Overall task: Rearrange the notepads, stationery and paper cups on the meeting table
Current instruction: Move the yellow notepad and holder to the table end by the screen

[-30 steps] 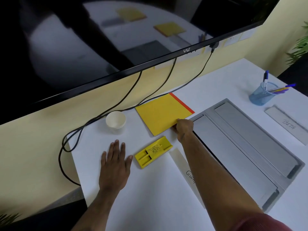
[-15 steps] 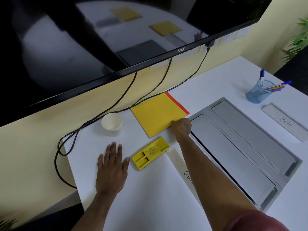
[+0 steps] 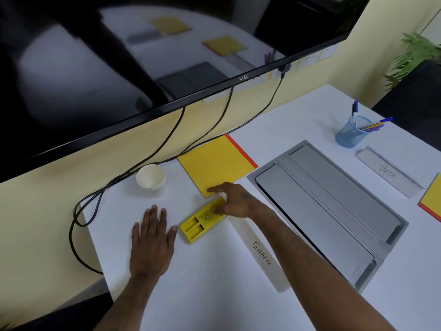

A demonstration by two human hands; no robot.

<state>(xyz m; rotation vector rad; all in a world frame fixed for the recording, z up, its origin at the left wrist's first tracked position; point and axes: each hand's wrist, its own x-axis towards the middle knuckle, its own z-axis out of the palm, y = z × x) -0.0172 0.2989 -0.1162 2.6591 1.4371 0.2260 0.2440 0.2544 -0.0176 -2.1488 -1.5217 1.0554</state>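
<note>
A yellow notepad (image 3: 214, 163) with a red spine lies flat near the wall. Just in front of it lies a yellow stationery case (image 3: 198, 222). My right hand (image 3: 235, 199) hovers over the case's far end with fingers spread and relaxed, blurred by motion; whether it touches the case I cannot tell. My left hand (image 3: 151, 244) lies flat on the white table (image 3: 214, 295), its thumb close to the case's near corner. A stack of white paper cups (image 3: 150, 176) stands left of the notepad. A blue mesh pen holder (image 3: 350, 133) with pens stands far right.
Grey cable-box lids (image 3: 329, 211) fill the table's middle. Name strips reading "Girafee" (image 3: 261, 256) and "Beta" (image 3: 387, 174) lie on the table. A second yellow notepad (image 3: 433, 199) shows at the right edge. Black cables (image 3: 100, 194) hang from the wall screen (image 3: 143, 56).
My right hand let go of the notepad's near corner and moved left and toward me, over the yellow case. The left hand stayed flat in place.
</note>
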